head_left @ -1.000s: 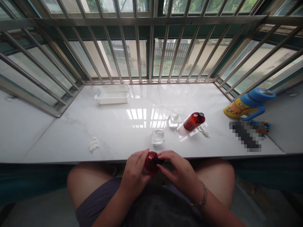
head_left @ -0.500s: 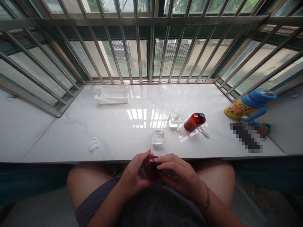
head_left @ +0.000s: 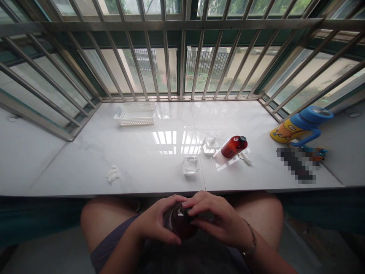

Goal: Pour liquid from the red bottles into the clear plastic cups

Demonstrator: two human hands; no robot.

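Note:
Over my lap, in front of the counter's near edge, I hold a dark red-brown bottle (head_left: pixel 182 225) with a black cap. My left hand (head_left: pixel 157 220) wraps round the bottle's body from the left. The fingers of my right hand (head_left: pixel 214 217) are closed on the black cap (head_left: pixel 191 214), partly covering it. Just beyond the hands stands a small clear square glass container (head_left: pixel 191 166). Behind it and to the right is a second clear container (head_left: pixel 211 145). Another red bottle (head_left: pixel 234 147) with a black cap stands beside that one.
A white perforated basket (head_left: pixel 135 115) sits at the back left of the white counter (head_left: pixel 159 179). Crumpled white tissue (head_left: pixel 113 174) lies at the left. A blue and yellow flask (head_left: pixel 299 125) stands at the right, behind a blurred-out dark item (head_left: pixel 296 165). Metal bars (head_left: pixel 182 26) line the window.
Both hands have come slightly nearer my body with the bottle, which is now lower and turned a little. The things on the counter have stayed put.

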